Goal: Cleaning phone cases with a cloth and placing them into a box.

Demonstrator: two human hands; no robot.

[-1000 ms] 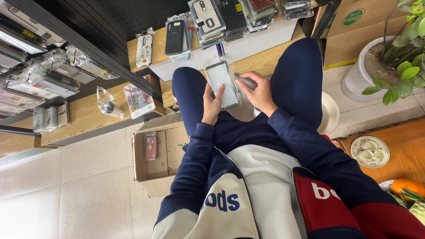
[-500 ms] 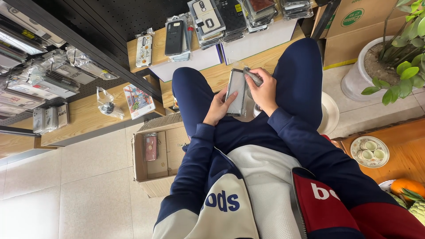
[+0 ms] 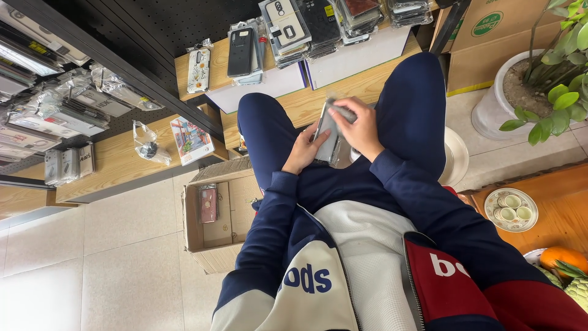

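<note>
Here the left hand (image 3: 304, 151) and right hand (image 3: 359, 125) pinch a half-hidden phone case (image 3: 326, 136).

Beside your knees, the wooden shelf (image 3: 361, 86) carried stacked packaged phone cases (image 3: 294, 27) and white sheets (image 3: 361, 55), the lower ledge (image 3: 116, 162) a picture card (image 3: 191, 138), and the tiled floor (image 3: 110, 257) an open cardboard box (image 3: 214, 214).

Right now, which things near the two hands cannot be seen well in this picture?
Head view only:
- Phone case: edge-on, its face is hidden; the left hand covers its lower end.
- Small grey item: blurred, mostly covered by the right hand.
- Cardboard box: one side hidden behind the person's arm.
</note>
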